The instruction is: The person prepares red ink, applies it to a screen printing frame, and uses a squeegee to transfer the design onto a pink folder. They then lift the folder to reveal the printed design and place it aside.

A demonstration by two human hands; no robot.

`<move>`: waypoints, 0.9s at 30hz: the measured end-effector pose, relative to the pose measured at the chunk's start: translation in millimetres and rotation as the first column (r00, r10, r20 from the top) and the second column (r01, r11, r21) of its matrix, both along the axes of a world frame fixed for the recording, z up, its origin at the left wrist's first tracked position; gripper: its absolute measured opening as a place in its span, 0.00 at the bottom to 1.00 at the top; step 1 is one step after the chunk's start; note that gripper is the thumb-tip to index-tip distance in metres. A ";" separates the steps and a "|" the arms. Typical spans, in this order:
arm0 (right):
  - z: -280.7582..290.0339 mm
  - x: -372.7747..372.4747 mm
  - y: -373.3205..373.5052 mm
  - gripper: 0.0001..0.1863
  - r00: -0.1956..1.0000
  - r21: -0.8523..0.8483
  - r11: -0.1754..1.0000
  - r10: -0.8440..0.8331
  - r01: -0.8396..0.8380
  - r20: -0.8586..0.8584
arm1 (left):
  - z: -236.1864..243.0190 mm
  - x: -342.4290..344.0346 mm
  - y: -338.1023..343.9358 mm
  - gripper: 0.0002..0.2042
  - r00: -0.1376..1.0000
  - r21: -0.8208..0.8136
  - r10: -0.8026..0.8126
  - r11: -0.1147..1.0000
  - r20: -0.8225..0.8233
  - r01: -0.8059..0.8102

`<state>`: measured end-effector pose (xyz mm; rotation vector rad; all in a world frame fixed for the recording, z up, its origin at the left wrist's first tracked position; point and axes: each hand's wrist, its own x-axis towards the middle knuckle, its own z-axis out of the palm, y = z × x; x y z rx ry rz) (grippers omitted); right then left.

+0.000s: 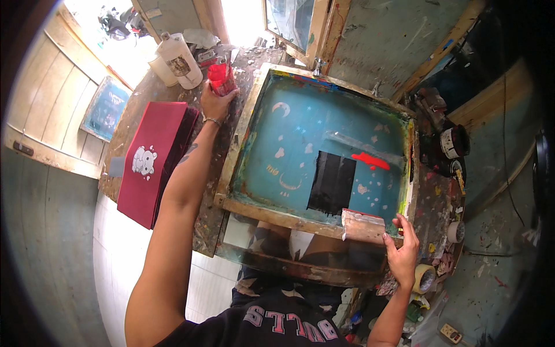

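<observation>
My left hand (215,101) is closed on a red plastic cup (220,75) at the upper left of the workbench. My right hand (403,248) is at the front right corner of a wooden-framed screen (277,139), fingers curved and apart, thumb against the end of a squeegee (361,225) lying on the front rail. The blue mesh carries pale star, moon and blob shapes, a black rectangle (332,183) and a red ink streak (370,161). Left of my forearm lies a maroon stack of sheets (152,165) printed with a white cartoon animal.
Behind my left hand stand white plastic bottles (180,62). A small screen (104,107) leans by a wooden door (52,104) at left. Tape rolls (425,277), a dark tub (454,141) and clutter line the bench's right side. Wooden panels (370,46) rise behind the screen.
</observation>
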<state>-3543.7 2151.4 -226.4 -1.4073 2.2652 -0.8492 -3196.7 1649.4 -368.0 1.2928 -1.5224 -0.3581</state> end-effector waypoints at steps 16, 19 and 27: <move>-7.7 -9.0 -26.0 0.30 0.989 0.102 0.990 0.110 -0.100 -0.102 | 81.5 26.7 168.7 0.25 -0.267 -0.181 -0.062 0.874 -0.962 0.450; -9.8 -2.9 -26.7 0.30 0.967 0.132 0.976 0.192 -0.172 -0.165 | 71.4 45.0 186.2 0.24 -0.534 -0.376 -0.052 0.767 -0.844 0.520; -25.6 2.7 9.4 0.32 0.920 0.051 0.945 0.326 -0.323 -0.219 | 100.5 13.1 257.1 0.26 0.518 0.300 -0.040 0.776 -0.854 0.555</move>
